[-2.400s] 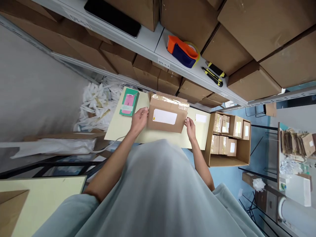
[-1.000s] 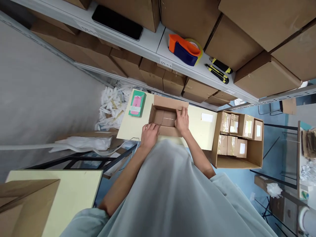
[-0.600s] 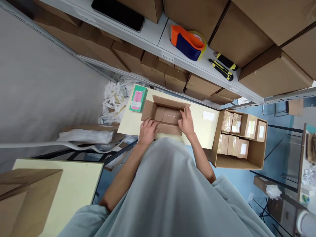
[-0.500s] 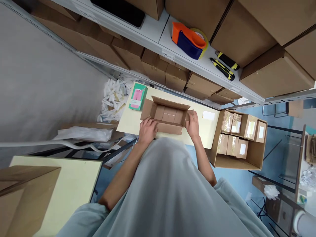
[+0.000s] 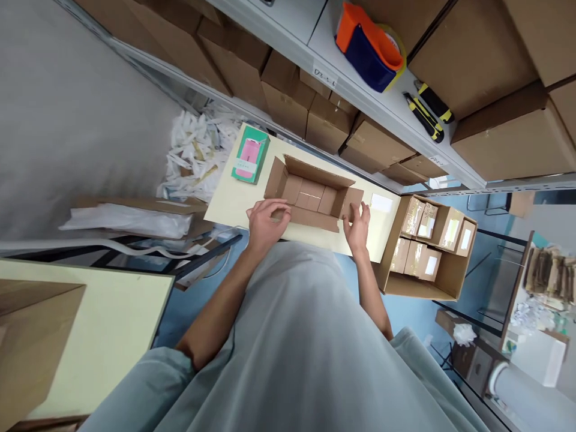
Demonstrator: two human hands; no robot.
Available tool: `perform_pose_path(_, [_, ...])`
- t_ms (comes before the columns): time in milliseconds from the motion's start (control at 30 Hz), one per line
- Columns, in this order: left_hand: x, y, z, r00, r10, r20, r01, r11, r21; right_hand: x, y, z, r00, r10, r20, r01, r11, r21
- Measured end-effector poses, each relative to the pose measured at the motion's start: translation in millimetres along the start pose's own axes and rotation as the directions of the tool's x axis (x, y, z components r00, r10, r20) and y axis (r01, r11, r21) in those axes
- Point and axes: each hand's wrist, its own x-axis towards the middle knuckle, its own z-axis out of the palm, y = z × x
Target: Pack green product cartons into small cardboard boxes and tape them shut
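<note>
An open cardboard box [image 5: 310, 193] lies on the cream table with its flaps spread and only its brown inside showing. My left hand [image 5: 269, 223] is at the box's near left corner, fingers loosely curved and thumb apart, with nothing visible in it. At the right end flap is my right hand [image 5: 357, 227], its fingers spread; whether the fingertips touch the flap I cannot tell. Left of the box, near the table's far corner, lies a green carton with a pink picture [image 5: 249, 155].
A large carton [image 5: 450, 294] with several small taped boxes stands to the right. On the shelf ahead are an orange and blue tape dispenser [image 5: 366, 51] and two utility knives [image 5: 425, 117]. A white label [image 5: 381, 203] lies on the table. Paper scraps [image 5: 193, 156] are heaped at left.
Both hands have loosened from the box, their fingers lifting off its near left edge and right flap. The view has shifted, with the shelf higher in the picture.
</note>
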Motion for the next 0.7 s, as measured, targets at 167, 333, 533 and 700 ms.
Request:
perform_pose_path(167, [5, -6, -13.8, 1.000, 0.005, -0.002, -0.006, 0.997, -0.081, -9, -21, -14, 0.998, -0.039, -0.046, 0.036, 0.998, -0.058])
perform_pose_path(333, [11, -10, -37.6, 1.000, 0.004, 0.010, -0.002, 0.986, -0.168, -9, -40, -13, 0.994, -0.033, -0.100, 0.023, 0.994, -0.107])
perform_pose_path(533, [25, -18, -61.0, 1.000, 0.012, 0.013, -0.008, 0.965, -0.264, -5, -43, -12, 0.990, 0.045, -0.136, -0.065, 0.987, -0.146])
perform_pose_path(700, [45, -28, -64.3, 0.997, 0.056, 0.053, -0.038, 0.956, -0.292, -8, -50, -15, 0.986, 0.096, -0.135, -0.113, 0.987, -0.119])
